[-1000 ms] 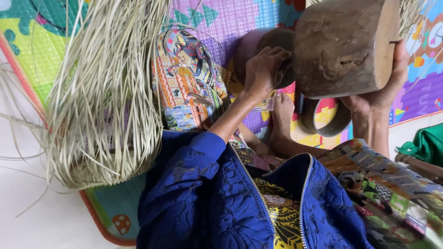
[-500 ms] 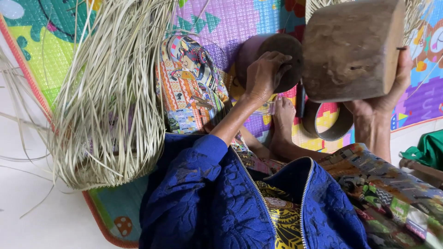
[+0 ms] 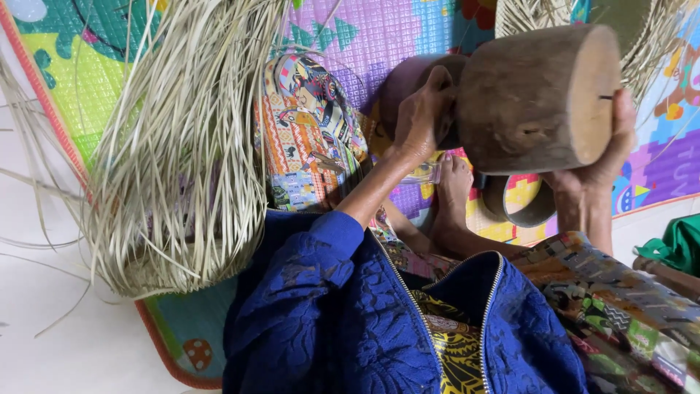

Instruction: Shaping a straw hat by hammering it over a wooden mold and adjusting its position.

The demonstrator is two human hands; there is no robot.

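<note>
Wooden block (image 3: pixel 536 98), raised at 1 o'clock, looking heavy, stiff, rough-sided. Right hand (image 3: pixel 605 149) cupping flat end face; left hand (image 3: pixel 421 120) gripping opposite end. Dried straw bundle (image 3: pixel 182 146) lying at 9 o'clock on foam mat (image 3: pixel 379 36).

The wooden block (image 3: pixel 536 98) was a weathered brown, its flat end face a paler tan. The bundle of dried straw (image 3: pixel 182 146) was pale beige with a faint green cast. Under it the foam play mat (image 3: pixel 95 66) showed green, teal and purple panels inside an orange-red border. The fabric pouch (image 3: pixel 310 131) carried a busy print in orange, yellow, blue and black. The jacket sleeve (image 3: pixel 313 314) was deep blue with an embossed swirl pattern. The skirt (image 3: pixel 620 306) was a brown, green and orange patchwork. A green cloth (image 3: pixel 678 244) lay at the right edge.
</note>
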